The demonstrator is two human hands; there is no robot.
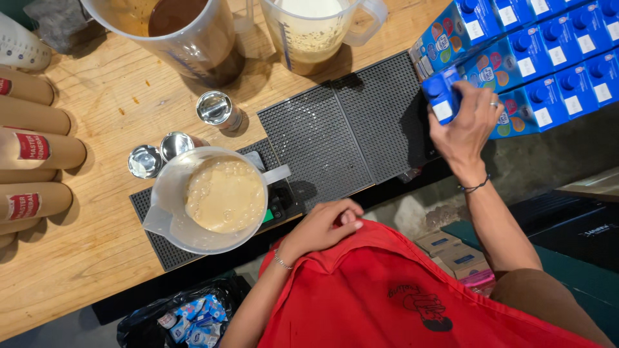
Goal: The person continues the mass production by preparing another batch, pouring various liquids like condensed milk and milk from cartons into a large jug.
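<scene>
Gripping a blue carton (442, 96), the right hand (465, 132) wraps it at the edge of the black mat (361, 132).
Fingers hide part of its white label; more blue cartons (548, 58) run off frame. Left hand (322, 227) rests loosely curled, holding nothing, on the red apron (387, 290).

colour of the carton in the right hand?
Blue carton, gripped by the right hand; head view.
</scene>
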